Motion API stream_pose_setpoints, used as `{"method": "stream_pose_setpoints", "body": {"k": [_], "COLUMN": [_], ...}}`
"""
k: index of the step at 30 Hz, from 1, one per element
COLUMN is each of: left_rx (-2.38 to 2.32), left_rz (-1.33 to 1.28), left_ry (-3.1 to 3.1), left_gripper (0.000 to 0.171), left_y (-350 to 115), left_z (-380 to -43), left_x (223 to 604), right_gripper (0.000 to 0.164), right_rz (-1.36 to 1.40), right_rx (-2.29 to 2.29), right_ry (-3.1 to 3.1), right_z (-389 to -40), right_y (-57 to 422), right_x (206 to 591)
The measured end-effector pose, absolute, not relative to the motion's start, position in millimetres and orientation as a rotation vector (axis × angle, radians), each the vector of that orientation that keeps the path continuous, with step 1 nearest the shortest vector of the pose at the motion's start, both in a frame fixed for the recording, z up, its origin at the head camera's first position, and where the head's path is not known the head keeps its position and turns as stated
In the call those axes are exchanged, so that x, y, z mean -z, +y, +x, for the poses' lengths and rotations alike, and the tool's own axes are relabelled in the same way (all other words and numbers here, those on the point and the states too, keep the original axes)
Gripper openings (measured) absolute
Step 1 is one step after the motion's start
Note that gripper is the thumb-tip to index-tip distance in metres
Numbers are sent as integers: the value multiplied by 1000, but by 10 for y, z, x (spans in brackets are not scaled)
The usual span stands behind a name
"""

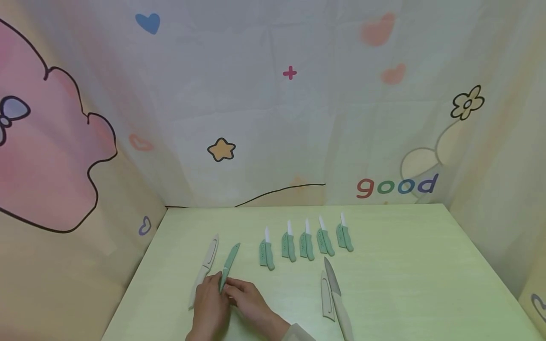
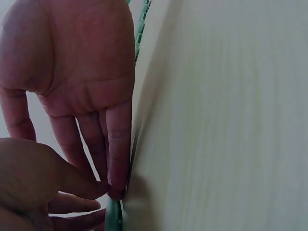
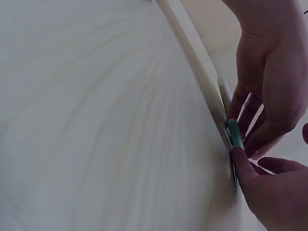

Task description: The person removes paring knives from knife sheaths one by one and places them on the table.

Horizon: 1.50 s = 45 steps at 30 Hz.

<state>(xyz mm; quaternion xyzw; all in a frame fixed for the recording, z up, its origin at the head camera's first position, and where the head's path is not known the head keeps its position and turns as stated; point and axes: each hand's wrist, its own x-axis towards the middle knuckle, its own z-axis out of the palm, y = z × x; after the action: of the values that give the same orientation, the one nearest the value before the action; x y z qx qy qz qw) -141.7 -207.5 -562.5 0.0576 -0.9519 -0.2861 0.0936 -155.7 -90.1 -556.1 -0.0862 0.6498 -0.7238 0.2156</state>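
Note:
A slim green sheathed knife [image 1: 231, 259] slants up and away between my two hands, its tip pointing to the back right. My left hand [image 1: 211, 302] pinches it low on the handle. From the right, my right hand [image 1: 251, 299] reaches in with fairly straight fingers, and its fingertips touch the handle's near end. In the left wrist view, a green strip [image 2: 113, 216] of it shows beside both hands' fingertips. Just left of it lies a white sheathed knife [image 1: 208, 260], its handle partly hidden by my left hand.
Several white-bladed green knives [image 1: 289, 244] stand in a row behind, each beside its green sheath [image 1: 263, 253]. To the right lie a bare cream-handled knife [image 1: 332, 277] and its cream sheath [image 1: 327, 298]. A patterned curtain [image 1: 256, 113] closes off the table's back edge.

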Motion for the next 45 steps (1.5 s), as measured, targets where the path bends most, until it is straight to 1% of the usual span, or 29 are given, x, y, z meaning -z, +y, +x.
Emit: {"method": "stream_pose_setpoints", "body": {"k": [6,11,14,20,24,29,39,45], "left_rx": [886,977,1064,1229,1290,1343,1712,1906], "left_rz": [190,281,349,411,387,337,262,171], "left_ry": [-2765,-2729,-2740,-2773,-2766,-2753,-2649,-2606], "left_gripper": [45,40,42,53,58,58,58,58], "left_y": [-2075,-2091,-2107,-2121,-2106,-2064,-1871,-1785], "left_z": [-1436,-1497,-1543,-1581,-1576,-1549,-1456,-1406], "left_x": [5627,5610,5586,5516,5480,5448,5411,5374], "right_gripper": [40,40,41,41,42,41,26,23], "right_rz": [-251,-194,-129,-69,-72,-74,-95,-79], "right_rx": [2039,2044,2063,2137,2145,2156,2168,2123], "right_ry": [1763,1762,1747,1686,1693,1717,1809,1847], "right_z": [-1566,-1581,-1586,-1592,-1588,-1580,-1611,-1622], "right_y": [-891,-883,-871,-834,-791,-729,-531,-389], "right_x": [5585,5621,5631,5636,5617,5608,5674,5678]}}
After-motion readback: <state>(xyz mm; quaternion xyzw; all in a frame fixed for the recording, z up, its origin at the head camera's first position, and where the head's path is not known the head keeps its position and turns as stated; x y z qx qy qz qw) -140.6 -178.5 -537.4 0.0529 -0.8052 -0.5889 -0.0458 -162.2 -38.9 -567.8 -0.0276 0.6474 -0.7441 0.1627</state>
